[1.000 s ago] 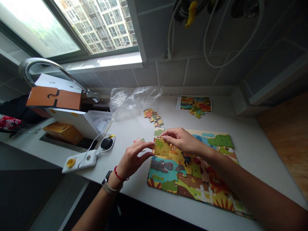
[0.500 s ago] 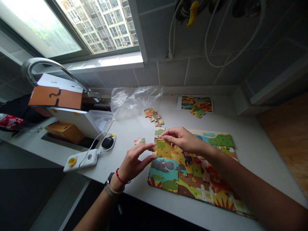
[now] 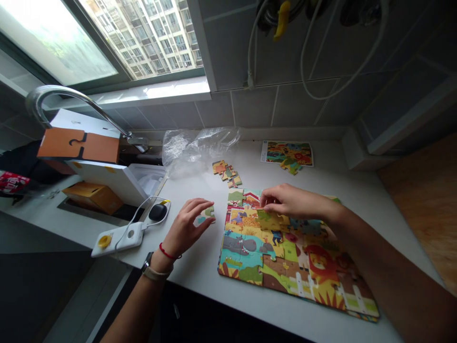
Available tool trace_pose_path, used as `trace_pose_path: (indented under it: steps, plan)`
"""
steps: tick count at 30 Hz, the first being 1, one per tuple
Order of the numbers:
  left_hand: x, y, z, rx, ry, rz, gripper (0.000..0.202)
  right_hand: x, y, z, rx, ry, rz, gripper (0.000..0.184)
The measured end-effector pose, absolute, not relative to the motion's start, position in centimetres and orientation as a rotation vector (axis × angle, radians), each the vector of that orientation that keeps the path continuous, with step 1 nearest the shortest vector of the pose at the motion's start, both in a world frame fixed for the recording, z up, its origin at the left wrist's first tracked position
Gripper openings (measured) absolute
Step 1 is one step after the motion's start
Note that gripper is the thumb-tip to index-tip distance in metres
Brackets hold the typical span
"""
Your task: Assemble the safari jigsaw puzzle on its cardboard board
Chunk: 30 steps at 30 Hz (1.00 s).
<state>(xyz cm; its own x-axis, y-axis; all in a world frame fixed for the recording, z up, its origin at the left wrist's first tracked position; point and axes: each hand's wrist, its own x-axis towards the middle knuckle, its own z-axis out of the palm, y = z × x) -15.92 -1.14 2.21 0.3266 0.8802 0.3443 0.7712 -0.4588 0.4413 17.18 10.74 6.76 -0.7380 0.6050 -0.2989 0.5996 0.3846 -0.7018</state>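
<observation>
My right hand (image 3: 285,200) pinches a yellow-green puzzle piece (image 3: 270,219) just above the animal jigsaw puzzle (image 3: 246,274); its fingers cover part of the piece. The puzzle lies on the white counter, showing a hippo, a lion and a fence. Left of the puzzle, my left hand (image 3: 183,228) has its thumb and fingers apart around a loose puzzle piece (image 3: 206,216) with green and blue on it. Whether the fingers touch that piece is hard to see. My left wrist wears a watch and a red cord.
Several loose pieces (image 3: 227,173) lie behind the puzzle, near a clear plastic bag (image 3: 200,147). A picture card (image 3: 287,152) stands farther back with a green piece (image 3: 291,166) on its edge. At left are a power strip (image 3: 119,240), boxes (image 3: 94,195) and a faucet (image 3: 76,90).
My right hand has moved right with the yellow-green piece, uncovering the puzzle's left part. My left hand has drawn left from the puzzle edge to the loose piece.
</observation>
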Motion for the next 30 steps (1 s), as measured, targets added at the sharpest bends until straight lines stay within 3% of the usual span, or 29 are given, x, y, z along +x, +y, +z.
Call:
trace_pose_path:
  steps: [4,11,18,25,30]
  plan:
    - [-18.4,-0.5,1.3,2.443,1.466,0.596,0.046,18.7,11.2,7.4,-1.241,-2.768,1.167,0.013]
    - [-20.8,0.6,1.5,2.371,1.454,0.427,0.038,19.6,11.7,7.6,-1.260,-2.769,1.143,0.012]
    - [-19.8,0.6,2.3,2.337,1.449,0.305,0.054,20.5,11.9,7.8,-1.174,-2.792,1.298,0.016]
    - [-19.9,0.6,1.9,2.310,1.413,0.376,0.041,21.6,9.6,9.2,-1.157,-2.717,1.520,0.025]
    - [-19.1,0.6,2.2,2.395,1.451,0.419,0.038,24.5,6.9,8.4,-1.384,-2.485,1.399,0.031]
